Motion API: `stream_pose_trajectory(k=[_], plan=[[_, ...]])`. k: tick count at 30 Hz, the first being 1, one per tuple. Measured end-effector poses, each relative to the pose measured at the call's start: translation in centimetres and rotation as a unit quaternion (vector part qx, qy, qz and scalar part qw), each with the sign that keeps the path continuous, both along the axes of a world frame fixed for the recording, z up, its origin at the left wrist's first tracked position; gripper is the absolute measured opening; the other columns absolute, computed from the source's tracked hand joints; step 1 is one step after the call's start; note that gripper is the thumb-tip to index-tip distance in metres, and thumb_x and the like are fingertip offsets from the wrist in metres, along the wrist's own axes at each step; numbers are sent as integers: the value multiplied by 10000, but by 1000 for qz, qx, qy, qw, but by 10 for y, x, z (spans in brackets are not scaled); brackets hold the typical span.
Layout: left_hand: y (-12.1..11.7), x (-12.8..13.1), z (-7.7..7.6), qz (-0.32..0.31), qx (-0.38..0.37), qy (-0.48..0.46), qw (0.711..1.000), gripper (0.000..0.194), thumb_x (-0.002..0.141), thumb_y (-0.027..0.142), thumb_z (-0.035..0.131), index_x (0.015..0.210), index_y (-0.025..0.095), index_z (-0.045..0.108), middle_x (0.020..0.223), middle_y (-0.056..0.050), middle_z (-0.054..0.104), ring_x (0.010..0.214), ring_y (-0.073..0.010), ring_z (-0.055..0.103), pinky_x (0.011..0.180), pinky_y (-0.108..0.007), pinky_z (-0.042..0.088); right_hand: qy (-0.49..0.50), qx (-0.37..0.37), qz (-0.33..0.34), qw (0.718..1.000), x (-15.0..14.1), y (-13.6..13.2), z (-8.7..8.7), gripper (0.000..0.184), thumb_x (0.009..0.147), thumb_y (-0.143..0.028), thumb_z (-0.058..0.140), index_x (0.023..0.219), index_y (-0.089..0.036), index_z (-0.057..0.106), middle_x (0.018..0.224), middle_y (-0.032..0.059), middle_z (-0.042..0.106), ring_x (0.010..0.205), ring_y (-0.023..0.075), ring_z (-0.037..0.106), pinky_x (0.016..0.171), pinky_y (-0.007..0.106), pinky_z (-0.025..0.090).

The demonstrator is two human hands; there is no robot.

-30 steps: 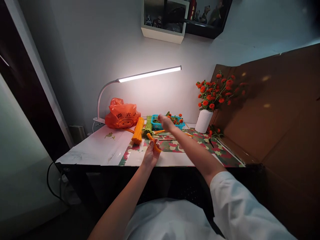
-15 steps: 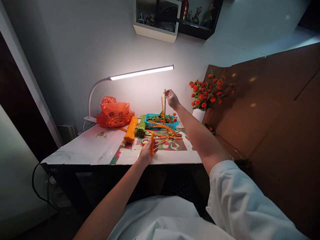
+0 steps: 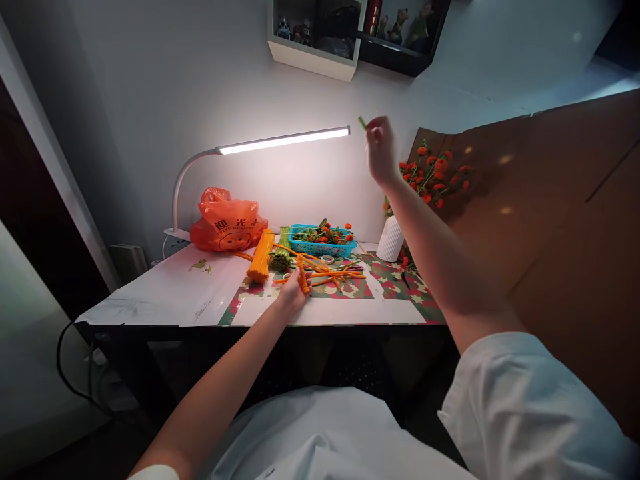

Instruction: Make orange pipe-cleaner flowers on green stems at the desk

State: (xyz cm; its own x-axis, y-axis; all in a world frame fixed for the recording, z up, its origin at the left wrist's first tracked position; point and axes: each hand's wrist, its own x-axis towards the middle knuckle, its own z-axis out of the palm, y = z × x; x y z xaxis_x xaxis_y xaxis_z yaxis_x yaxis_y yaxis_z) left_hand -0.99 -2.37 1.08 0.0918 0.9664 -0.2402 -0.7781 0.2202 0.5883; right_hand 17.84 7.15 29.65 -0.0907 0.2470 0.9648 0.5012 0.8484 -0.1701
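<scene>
My left hand [image 3: 293,297], low over the front of the table, is closed round an orange fuzzy strip of pipe cleaner [image 3: 303,275] that stands up from the fingers. My right hand [image 3: 379,148] is raised high against the wall, right of the lamp's end. Its fingers pinch a green pipe cleaner [image 3: 363,123]; only a short end shows past them. Loose orange pipe cleaners [image 3: 333,273] lie crossed on the table beyond my left hand. Behind it are a thick orange pipe cleaner bundle [image 3: 261,259] and a green bundle [image 3: 281,258].
A blue basket [image 3: 320,249] holds orange flowers and green stems. Left of it sits an orange plastic bag [image 3: 229,223] under a lit lamp [image 3: 285,141]. A white ribbed vase [image 3: 391,240] with orange flowers stands right, by a cardboard sheet [image 3: 565,220]. A tape roll [image 3: 327,259] lies mid-table.
My right hand has risen and moved right, away from the table, with the green pipe cleaner. My left hand stays nearly in place, still holding the orange strip.
</scene>
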Motion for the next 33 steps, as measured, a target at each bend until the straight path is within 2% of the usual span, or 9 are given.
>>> stream_pose_trajectory(k=[1,3,6,8,11,17,25,29,33], plan=[[3,4,2,-7,4,-13,1000,204,980,304,381,926,201,549,695,11,594,473,-84,532,483,-203,440,-25,-27,-14,999,-1,-15,-20,391,1005,-375,209,1008,-153,532,819,0,562,736,82,583,690,237,440],[11,12,7,-29,23,-47,998,269,994,310,321,880,195,535,610,28,523,446,-80,489,468,-188,414,-89,-98,-59,989,-8,-46,-77,216,974,-317,402,976,-173,563,786,-2,593,713,109,577,685,246,437],[23,23,12,-54,48,-98,993,360,997,347,288,749,177,486,515,53,379,390,-70,366,420,-171,346,-181,-232,-149,944,-24,-84,-180,117,916,-216,486,948,-191,596,772,26,645,685,152,592,639,251,406],[30,26,13,-38,64,-120,990,351,989,320,340,686,177,445,512,57,356,404,-66,374,445,-171,367,-213,-316,-165,910,-34,-98,-235,133,904,-199,486,967,-194,603,826,51,679,719,177,618,621,249,388],[34,24,12,-11,83,-139,987,332,975,262,390,658,173,431,551,41,417,467,-68,450,519,-180,424,-183,-358,-163,901,-42,-103,-281,176,928,-222,440,994,-188,600,904,69,697,809,191,640,662,247,396],[30,22,12,26,94,-159,982,398,1002,278,275,651,173,432,562,32,432,470,-77,442,523,-195,403,-145,-337,-146,919,-45,-104,-294,198,924,-249,430,982,-193,611,876,56,706,795,189,649,711,244,413],[27,26,12,32,142,-116,983,320,959,292,446,661,177,461,589,28,476,512,-86,475,553,-205,406,-150,-344,-142,916,-49,-104,-296,208,915,-229,437,988,-182,627,918,77,711,839,205,652,761,263,424],[26,33,10,9,151,-46,988,170,923,263,527,777,179,552,667,11,566,573,-96,531,563,-206,422,-114,-350,-137,920,-47,-102,-296,199,914,-234,436,971,-185,620,909,74,709,816,205,651,742,265,425],[28,38,4,33,140,52,988,93,880,232,594,813,168,605,672,14,576,545,-70,522,477,-171,367,-82,-353,-118,925,-44,-101,-297,193,912,-245,430,945,-185,610,845,63,703,770,195,645,714,258,428]])
